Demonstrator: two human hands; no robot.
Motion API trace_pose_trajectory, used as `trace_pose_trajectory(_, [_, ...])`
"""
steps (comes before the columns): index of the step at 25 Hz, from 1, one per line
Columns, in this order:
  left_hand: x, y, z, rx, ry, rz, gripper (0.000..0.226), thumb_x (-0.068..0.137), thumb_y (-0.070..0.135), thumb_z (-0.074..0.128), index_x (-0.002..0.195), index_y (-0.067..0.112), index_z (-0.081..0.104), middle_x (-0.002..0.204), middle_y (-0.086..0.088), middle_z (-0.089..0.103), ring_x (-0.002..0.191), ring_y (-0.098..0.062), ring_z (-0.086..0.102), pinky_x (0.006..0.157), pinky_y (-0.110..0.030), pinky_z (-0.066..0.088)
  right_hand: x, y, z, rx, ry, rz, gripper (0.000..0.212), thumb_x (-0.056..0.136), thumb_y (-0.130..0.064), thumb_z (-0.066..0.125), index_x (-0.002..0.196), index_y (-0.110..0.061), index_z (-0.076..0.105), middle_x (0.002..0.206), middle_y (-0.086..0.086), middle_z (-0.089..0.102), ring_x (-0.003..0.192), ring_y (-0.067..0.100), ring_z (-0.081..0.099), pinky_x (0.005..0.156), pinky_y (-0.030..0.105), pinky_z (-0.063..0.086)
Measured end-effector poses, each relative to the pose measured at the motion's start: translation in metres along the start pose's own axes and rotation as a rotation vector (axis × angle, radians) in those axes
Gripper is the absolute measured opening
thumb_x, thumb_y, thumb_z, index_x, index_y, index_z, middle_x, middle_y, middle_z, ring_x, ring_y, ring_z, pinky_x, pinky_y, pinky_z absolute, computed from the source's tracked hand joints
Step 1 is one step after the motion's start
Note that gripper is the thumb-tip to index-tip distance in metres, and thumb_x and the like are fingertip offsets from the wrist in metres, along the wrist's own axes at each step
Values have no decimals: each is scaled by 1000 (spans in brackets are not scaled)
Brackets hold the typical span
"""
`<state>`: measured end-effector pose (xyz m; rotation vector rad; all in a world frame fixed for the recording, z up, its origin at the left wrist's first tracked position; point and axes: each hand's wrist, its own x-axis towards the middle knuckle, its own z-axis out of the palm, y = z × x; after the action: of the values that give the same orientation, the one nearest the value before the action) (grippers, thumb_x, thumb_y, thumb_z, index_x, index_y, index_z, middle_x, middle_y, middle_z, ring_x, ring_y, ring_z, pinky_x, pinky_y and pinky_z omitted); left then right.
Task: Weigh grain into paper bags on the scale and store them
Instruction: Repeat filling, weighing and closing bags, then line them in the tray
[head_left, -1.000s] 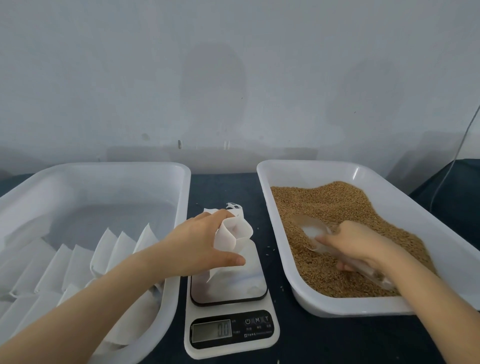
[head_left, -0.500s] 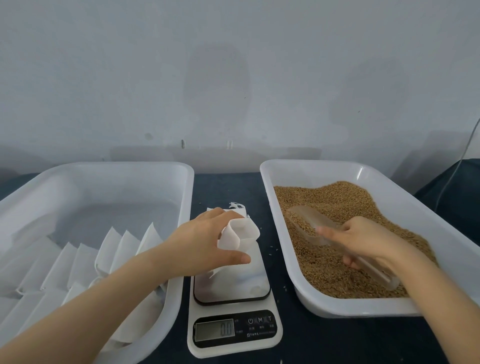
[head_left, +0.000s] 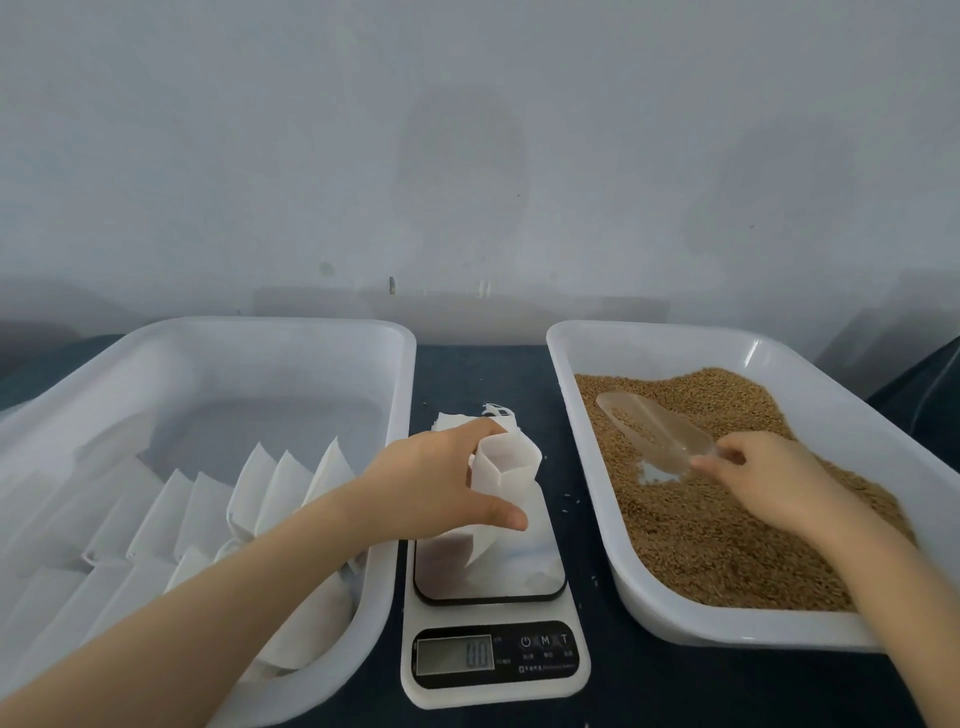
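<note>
While left hand (head_left: 436, 488) pinches bag (head_left: 506, 467) on scale (head_left: 493, 662), right hand (head_left: 769, 478) grips scoop (head_left: 670, 447) of grain (head_left: 640, 427) in tray (head_left: 649, 348).

Kitchen scale (head_left: 493, 693), black control panel (head_left: 543, 652): a white power symbol, then "M", then "T". The tiny white captions under the buttons and along the lower edge are too small to read. Display (head_left: 454, 654): dark digits, apparently zeros, blurred. Paper bag (head_left: 506, 467): dark print at the top edge, illegible.
</note>
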<state>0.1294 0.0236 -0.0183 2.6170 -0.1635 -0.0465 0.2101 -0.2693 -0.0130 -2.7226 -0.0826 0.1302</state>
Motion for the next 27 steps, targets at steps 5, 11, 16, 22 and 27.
trace_pose_trajectory(5, [2, 2, 0, 36, 47, -6, 73, 63, 63, 75, 124, 42, 40, 75, 24, 48, 72, -3, 50, 60, -15, 35, -1, -1, -5, -26, 37, -41, 23, 88, -37, 59, 104, -21, 57, 95, -3, 63, 68, 13, 59, 49, 17, 40])
trace_pose_trajectory(11, [0, 1, 2, 106, 76, 22, 58, 67, 64, 70, 103, 44, 28, 76, 23, 47, 67, 0, 48, 55, -15, 30, -26, -4, -35, 44, 104, -157, 39, 68, -51, 60, 103, -34, 57, 108, -14, 62, 79, 3, 59, 71, 24, 47])
trace_pose_trajectory(16, [2, 0, 3, 107, 66, 41, 63, 68, 66, 67, 118, 44, 35, 81, 23, 50, 74, -3, 52, 58, -14, 31, -53, -36, -63, 39, 93, -317, 28, 61, -52, 61, 88, -50, 57, 79, -41, 56, 65, -20, 49, 60, 7, 31])
trace_pose_trajectory(22, [3, -3, 4, 72, 75, 66, 65, 68, 68, 67, 121, 44, 37, 82, 25, 48, 71, 1, 51, 58, -12, 32, -54, -70, -75, -20, 3, -439, 29, 57, -54, 65, 86, -51, 62, 82, -49, 55, 77, -29, 50, 64, 9, 32])
trace_pose_trajectory(27, [3, -4, 5, 31, 80, 80, 55, 70, 67, 65, 114, 46, 38, 83, 27, 49, 73, 1, 49, 62, -14, 33, -50, -80, -77, -192, -6, -454, 25, 64, -55, 71, 86, -52, 60, 83, -39, 59, 79, -20, 53, 66, 12, 36])
